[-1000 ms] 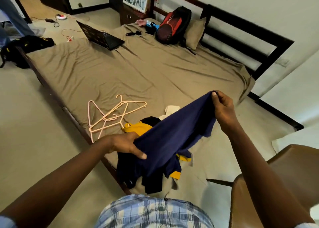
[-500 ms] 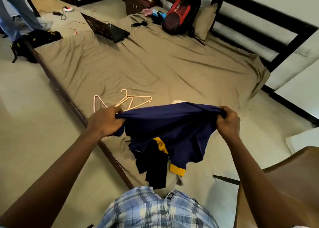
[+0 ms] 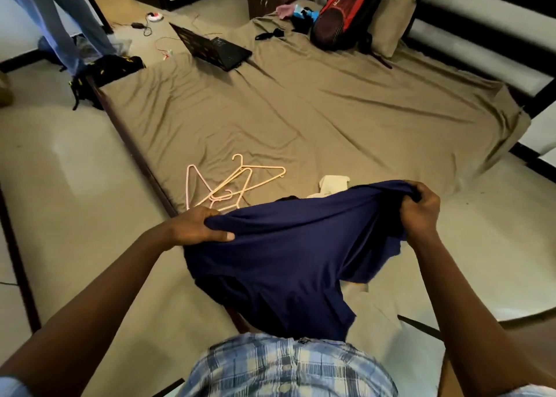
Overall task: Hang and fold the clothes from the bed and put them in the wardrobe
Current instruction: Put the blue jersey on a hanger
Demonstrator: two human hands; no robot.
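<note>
A navy blue shirt (image 3: 288, 258) hangs spread between my two hands over the near corner of the bed (image 3: 316, 120). My left hand (image 3: 198, 226) grips its left edge with curled fingers. My right hand (image 3: 419, 210) grips the bunched right edge. Pink plastic hangers (image 3: 231, 186) lie in a loose heap on the brown sheet just beyond my left hand. A cream cloth (image 3: 332, 183) and a bit of dark cloth (image 3: 288, 198) peek out behind the shirt; the remaining clothes pile is hidden by it.
An open black laptop (image 3: 215, 48) sits at the bed's far left; a red and black backpack (image 3: 343, 14) leans on a pillow (image 3: 389, 20). A person's legs (image 3: 60, 20) stand on the floor at top left beside a black bag (image 3: 102, 72). A brown chair (image 3: 529, 336) is at right.
I have lifted the blue shirt off the pile and spread it wider between both hands; it now hides the yellow trim and the clothes beneath. The view has tilted slightly down.
</note>
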